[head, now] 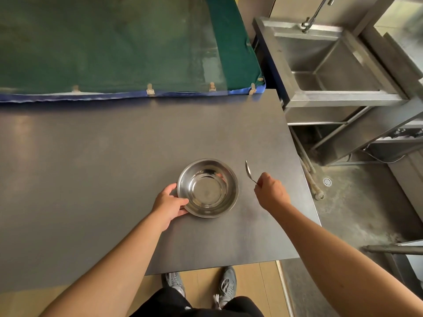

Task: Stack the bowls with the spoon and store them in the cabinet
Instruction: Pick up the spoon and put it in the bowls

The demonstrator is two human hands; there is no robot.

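Note:
A shiny steel bowl (207,188) stands upright on the dark grey table (103,170), near its front right part. A second rim shows under its lower edge, so it looks like two bowls nested. My left hand (170,203) grips the bowl's left rim, thumb on top. My right hand (271,191) is to the right of the bowl, closed on the handle of a metal spoon (248,172). The spoon points up and away, its head raised above the table, apart from the bowl.
A green cloth-covered slab (114,46) with metal clips lies along the table's far edge. A steel sink (332,65) with a tap stands at the right. Below it are a wet floor and drain (326,181). A grey pipe (393,249) juts in at lower right.

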